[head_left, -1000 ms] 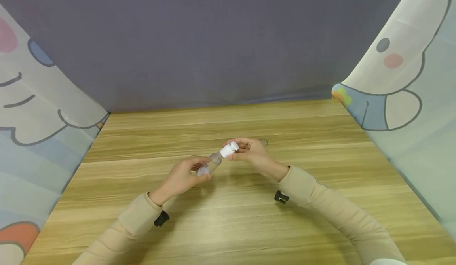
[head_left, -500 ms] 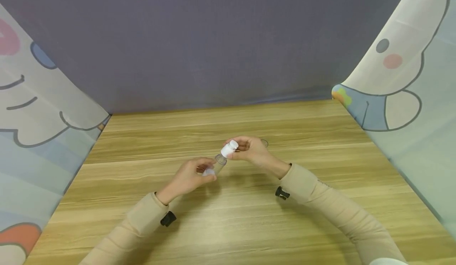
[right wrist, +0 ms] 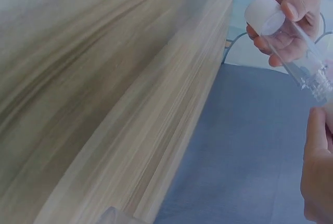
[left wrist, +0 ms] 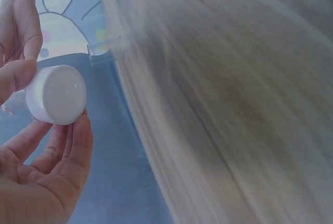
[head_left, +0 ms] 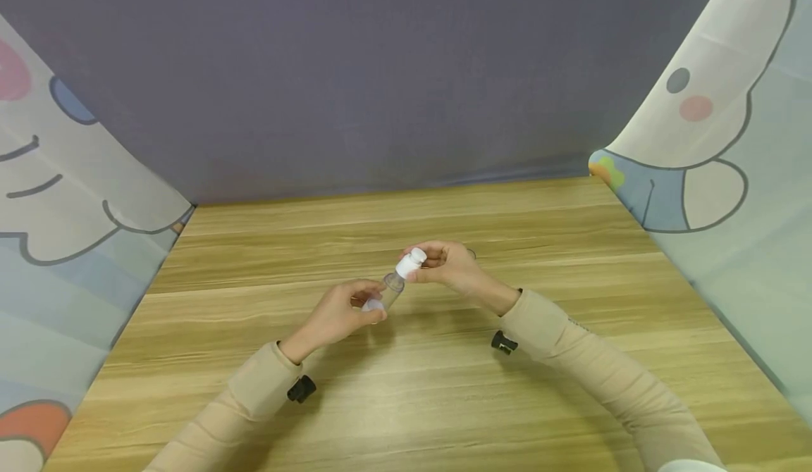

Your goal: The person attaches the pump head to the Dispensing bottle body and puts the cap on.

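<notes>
My left hand [head_left: 336, 313] holds a clear cylindrical bottle [right wrist: 302, 54] with a white base [left wrist: 64, 95], thumb on one side and fingers on the other. The bottle tilts up to the right above the table. At its upper end, my right hand [head_left: 453, 268] pinches a white pump-like top [head_left: 409, 265] with a wide collar and a narrower tip. The clear neck end sits right at the collar in the head view. Only the edge of the white top shows beside the right fingers [right wrist: 315, 135] in the right wrist view.
Behind my right hand, a clear plastic piece [left wrist: 105, 50] lies on the wood-grain table [head_left: 406, 401]; the hand mostly hides it in the head view. A dark cloth [head_left: 393, 77] hangs along the far edge, with cartoon-print sheets [head_left: 704, 127] at both sides.
My left hand has moved a little to the right with the bottle during the first half second. The right hand and white top have shifted only slightly.
</notes>
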A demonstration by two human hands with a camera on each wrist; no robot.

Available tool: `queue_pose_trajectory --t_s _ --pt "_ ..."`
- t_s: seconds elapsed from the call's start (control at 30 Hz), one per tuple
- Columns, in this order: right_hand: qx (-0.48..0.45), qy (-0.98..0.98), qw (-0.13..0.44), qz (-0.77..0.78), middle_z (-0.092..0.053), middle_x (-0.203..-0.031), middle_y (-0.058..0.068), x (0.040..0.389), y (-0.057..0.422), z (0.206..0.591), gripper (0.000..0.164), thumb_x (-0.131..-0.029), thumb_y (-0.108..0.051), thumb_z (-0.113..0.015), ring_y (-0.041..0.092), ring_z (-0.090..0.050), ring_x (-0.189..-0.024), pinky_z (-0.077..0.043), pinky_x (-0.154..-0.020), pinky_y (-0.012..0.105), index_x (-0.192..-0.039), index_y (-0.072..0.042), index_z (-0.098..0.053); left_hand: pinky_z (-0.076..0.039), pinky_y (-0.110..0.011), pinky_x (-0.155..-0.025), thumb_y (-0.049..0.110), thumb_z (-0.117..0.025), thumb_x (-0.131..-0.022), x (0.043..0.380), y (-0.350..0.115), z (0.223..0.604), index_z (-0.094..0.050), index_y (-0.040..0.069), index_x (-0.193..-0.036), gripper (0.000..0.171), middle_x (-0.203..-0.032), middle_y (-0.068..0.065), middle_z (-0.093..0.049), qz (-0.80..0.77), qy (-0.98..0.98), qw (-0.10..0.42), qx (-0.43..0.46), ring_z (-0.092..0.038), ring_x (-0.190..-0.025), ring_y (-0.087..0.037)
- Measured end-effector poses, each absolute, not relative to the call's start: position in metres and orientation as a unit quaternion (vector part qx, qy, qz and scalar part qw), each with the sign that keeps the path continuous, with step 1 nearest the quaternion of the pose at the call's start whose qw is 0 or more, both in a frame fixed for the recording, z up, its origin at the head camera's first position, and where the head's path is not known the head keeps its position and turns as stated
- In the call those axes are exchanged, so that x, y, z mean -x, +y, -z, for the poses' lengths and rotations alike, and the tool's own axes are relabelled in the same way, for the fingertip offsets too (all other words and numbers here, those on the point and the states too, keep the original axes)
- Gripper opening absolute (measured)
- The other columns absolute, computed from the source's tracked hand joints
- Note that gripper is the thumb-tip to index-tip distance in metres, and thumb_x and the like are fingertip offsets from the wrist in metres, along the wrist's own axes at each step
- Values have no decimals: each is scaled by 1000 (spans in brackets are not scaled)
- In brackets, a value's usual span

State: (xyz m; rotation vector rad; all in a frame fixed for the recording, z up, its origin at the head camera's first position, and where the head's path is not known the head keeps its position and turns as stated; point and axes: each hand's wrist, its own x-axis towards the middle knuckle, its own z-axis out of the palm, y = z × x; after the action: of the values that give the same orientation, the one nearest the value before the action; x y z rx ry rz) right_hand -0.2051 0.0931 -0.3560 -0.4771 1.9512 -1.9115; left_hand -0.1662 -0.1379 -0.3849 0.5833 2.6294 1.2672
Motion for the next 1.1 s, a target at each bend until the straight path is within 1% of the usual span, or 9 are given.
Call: queue_pose_trajectory --t_s 0.13,0.27,0.37,0.47,0.67,0.77,0.9,0.97,1.1 --pt "149 681 185 693 -62 -116 15 206 94 357 46 -78 1 -68 13 -63 -94 -52 -87 32 -119 9 -52 -53 -34 -79 25 -72 -78 166 -137 381 -61 6 -118 45 -103 -8 -66 -413 884 73 -204 -62 -90 -19" --pt "130 653 201 719 -63 -112 8 207 97 358 47 -80 -1 -66 12 -61 -96 -49 -93 33 -123 9 -49 -53 -32 -79 25 -72 -79 166 -137 379 -61 6 -118 45 -101 -6 -65 -409 886 67 -207 -60 -89 -17" --pt "119 612 221 750 -63 -109 2 208 100 359 48 -84 0 -61 12 -60 -98 -47 -95 30 -127 10 -44 -52 -31 -80 25 -71 -79 167 -136 379 -61 7 -118 44 -100 -4 -65 -408 887 62 -205 -59 -90 -17" --pt "115 579 238 772 -63 -107 1 209 101 360 47 -86 3 -57 11 -59 -100 -47 -94 26 -129 12 -39 -52 -31 -80 25 -71 -79 167 -137 378 -60 8 -119 45 -99 -2 -65 -406 890 60 -201 -59 -90 -17" --pt "106 587 239 766 -64 -106 0 210 100 361 45 -84 3 -59 12 -60 -99 -48 -92 25 -126 10 -44 -53 -31 -80 25 -72 -79 168 -137 378 -61 8 -118 44 -99 -3 -65 -403 891 61 -201 -60 -90 -17" --pt "95 604 232 757 -63 -107 1 209 98 360 45 -83 3 -60 12 -59 -97 -48 -92 26 -125 9 -45 -53 -31 -79 25 -72 -79 168 -137 378 -61 10 -118 43 -99 -2 -65 -405 890 65 -198 -60 -90 -17" --pt "94 627 223 741 -61 -115 9 210 97 360 48 -81 3 -63 12 -59 -98 -47 -95 31 -125 9 -46 -52 -30 -79 25 -72 -79 169 -136 379 -62 9 -117 43 -98 -2 -65 -406 889 66 -201 -60 -89 -16" --pt "108 648 219 721 -59 -121 14 210 96 361 48 -80 1 -65 13 -59 -98 -47 -95 32 -124 7 -48 -52 -29 -79 25 -72 -79 169 -136 379 -62 9 -117 42 -97 -1 -65 -404 889 65 -205 -60 -89 -15" --pt "139 686 214 682 -55 -127 16 210 95 362 43 -79 -4 -68 14 -58 -102 -46 -95 32 -119 3 -53 -53 -29 -78 25 -72 -79 168 -134 376 -63 9 -116 42 -97 -1 -65 -407 887 69 -205 -60 -87 -15"
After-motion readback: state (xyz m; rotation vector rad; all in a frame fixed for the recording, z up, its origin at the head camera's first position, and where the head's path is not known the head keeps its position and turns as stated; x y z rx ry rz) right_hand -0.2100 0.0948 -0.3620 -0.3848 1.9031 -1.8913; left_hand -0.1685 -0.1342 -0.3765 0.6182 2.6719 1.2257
